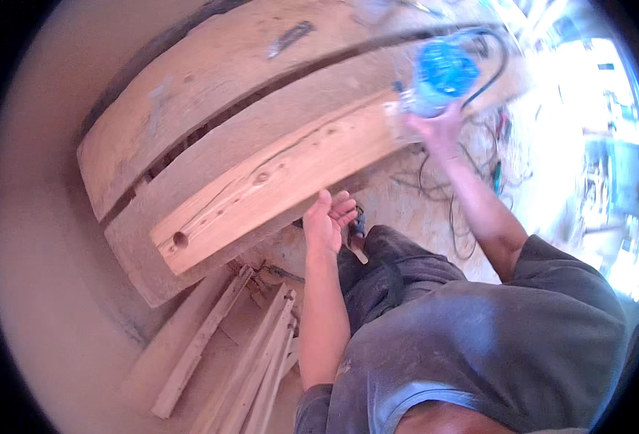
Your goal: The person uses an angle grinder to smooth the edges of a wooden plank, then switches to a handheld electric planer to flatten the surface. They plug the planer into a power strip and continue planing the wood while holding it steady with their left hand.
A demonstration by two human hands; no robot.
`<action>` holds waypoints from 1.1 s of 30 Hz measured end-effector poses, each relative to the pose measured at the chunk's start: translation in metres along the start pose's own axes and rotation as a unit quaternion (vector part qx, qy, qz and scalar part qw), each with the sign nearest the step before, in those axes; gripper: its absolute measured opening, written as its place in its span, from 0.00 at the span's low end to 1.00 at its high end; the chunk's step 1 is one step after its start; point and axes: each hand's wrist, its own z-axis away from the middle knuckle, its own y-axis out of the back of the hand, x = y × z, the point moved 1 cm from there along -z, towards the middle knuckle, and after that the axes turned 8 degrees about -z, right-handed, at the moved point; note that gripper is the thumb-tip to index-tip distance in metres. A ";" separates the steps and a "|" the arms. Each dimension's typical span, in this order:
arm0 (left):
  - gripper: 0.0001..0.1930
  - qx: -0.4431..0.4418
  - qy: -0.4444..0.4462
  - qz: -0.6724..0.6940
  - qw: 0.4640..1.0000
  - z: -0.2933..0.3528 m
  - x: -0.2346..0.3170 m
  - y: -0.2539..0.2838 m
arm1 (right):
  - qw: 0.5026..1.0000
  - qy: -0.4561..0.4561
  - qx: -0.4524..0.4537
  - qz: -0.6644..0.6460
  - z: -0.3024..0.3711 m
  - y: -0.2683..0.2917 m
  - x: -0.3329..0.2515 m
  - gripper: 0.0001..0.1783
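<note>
Right hand on blue power tool at far end of plank; left hand free at its near edge.

Blue tool (444,72), blurred, sits on the light plank (276,177); right hand (435,130) clasps its lower body, grip closed around it, arm stretched out. Black cord (494,69) loops off the tool, just right of that grip. Left hand (328,217) is released, fingers loosely curled, palm up, at the plank's near edge; contact can't be told. The plank lies on wider weathered boards (189,94) that serve as the bench, a dark knot hole near its left end. Below the left grip, thin wood strips (261,354) lie on the floor. More cables (471,181) lie tangled on the floor beyond the right forearm.
</note>
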 end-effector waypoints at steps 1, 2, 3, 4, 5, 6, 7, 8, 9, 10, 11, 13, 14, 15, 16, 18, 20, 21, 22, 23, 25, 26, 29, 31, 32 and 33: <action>0.18 0.002 0.005 -0.010 1.000 -0.005 -0.004 -0.002 | 0.998 -0.033 0.042 0.013 0.004 0.047 0.017 0.35; 0.18 0.005 0.006 -0.017 1.000 -0.011 -0.008 -0.004 | 0.997 -0.043 0.069 0.016 0.004 0.094 0.030 0.36; 0.18 0.034 -0.014 -0.035 0.999 -0.019 -0.013 -0.005 | 0.989 -0.076 0.117 0.044 0.010 0.136 0.045 0.36; 0.18 0.071 -0.010 -0.046 0.996 -0.026 -0.016 -0.004 | 0.982 -0.088 0.154 0.064 0.019 0.173 0.059 0.36; 0.18 0.086 -0.025 -0.053 0.995 -0.031 -0.017 -0.003 | 0.976 -0.107 0.188 0.014 0.034 0.208 0.072 0.36; 0.18 0.100 -0.044 -0.063 0.992 -0.035 -0.016 0.001 | 0.966 -0.126 0.223 -0.037 0.055 0.239 0.084 0.36; 0.17 0.094 -0.057 -0.032 0.993 -0.037 -0.008 0.004 | 0.954 -0.140 0.263 -0.026 0.073 0.266 0.096 0.34; 0.16 0.092 -0.102 0.054 0.989 -0.034 0.002 0.012 | 0.945 -0.146 0.294 -0.013 0.093 0.288 0.108 0.32; 0.14 0.125 -0.130 0.138 0.974 -0.028 0.014 0.022 | 0.923 -0.174 0.343 -0.005 0.111 0.309 0.120 0.32; 0.14 0.144 -0.186 0.100 0.967 -0.015 0.031 0.035 | 0.905 -0.186 0.382 0.001 0.128 0.325 0.130 0.32; 0.13 0.182 -0.234 0.050 0.954 0.004 0.052 0.052 | 0.881 -0.210 0.425 0.010 0.144 0.336 0.141 0.32; 0.19 0.200 -0.273 -0.076 0.938 0.041 0.086 0.075 | 0.864 -0.237 0.443 0.043 0.172 0.351 0.153 0.32; 0.25 0.207 -0.273 -0.137 0.929 0.053 0.099 0.082 | 0.845 -0.246 0.469 0.074 0.181 0.359 0.155 0.32; 0.28 0.232 -0.234 -0.218 0.919 0.055 0.111 0.081 | 0.841 -0.275 0.463 0.045 0.183 0.354 0.165 0.33; 0.35 0.204 -0.247 -0.411 0.853 0.054 0.114 0.073 | 0.835 -0.286 0.469 0.026 0.185 0.356 0.170 0.33; 0.43 0.244 -0.206 -0.696 0.643 0.032 0.117 0.041 | 0.814 -0.309 0.491 0.017 0.193 0.350 0.176 0.32; 0.51 0.201 -0.224 -0.866 0.399 0.014 0.102 -0.001 | 0.783 -0.300 0.537 -0.089 0.196 0.342 0.182 0.30; 0.53 0.165 -0.232 -0.883 0.374 -0.001 0.096 -0.025 | 0.770 -0.288 0.556 -0.125 0.198 0.338 0.184 0.29; 0.55 0.144 -0.219 -0.901 0.345 -0.013 0.086 -0.058 | 0.755 -0.282 0.569 -0.163 0.199 0.338 0.186 0.29; 0.57 0.117 -0.216 -0.915 0.320 -0.028 0.082 -0.083 | 0.749 -0.262 0.581 -0.180 0.199 0.335 0.185 0.28; 0.59 0.073 -0.197 -0.928 0.307 -0.057 0.078 -0.139 | 0.727 -0.278 0.602 -0.177 0.198 0.332 0.182 0.28; 0.60 0.046 -0.203 -0.931 0.300 -0.074 0.077 -0.167 | 0.724 -0.275 0.613 -0.156 0.197 0.331 0.179 0.29; 0.65 -0.031 -0.185 -0.961 0.205 -0.129 0.072 -0.241 | 0.701 -0.321 0.620 -0.147 0.186 0.328 0.162 0.30; 0.68 -0.031 -0.167 -0.962 0.212 -0.162 0.065 -0.273 | 0.707 -0.310 0.629 -0.090 0.178 0.325 0.148 0.30; 0.70 -0.026 -0.165 -0.962 0.216 -0.174 0.062 -0.284 | 0.700 -0.319 0.629 -0.112 0.174 0.323 0.143 0.30; 0.70 -0.021 -0.173 -0.962 0.209 -0.182 0.060 -0.291 | 0.696 -0.309 0.639 -0.110 0.172 0.319 0.137 0.29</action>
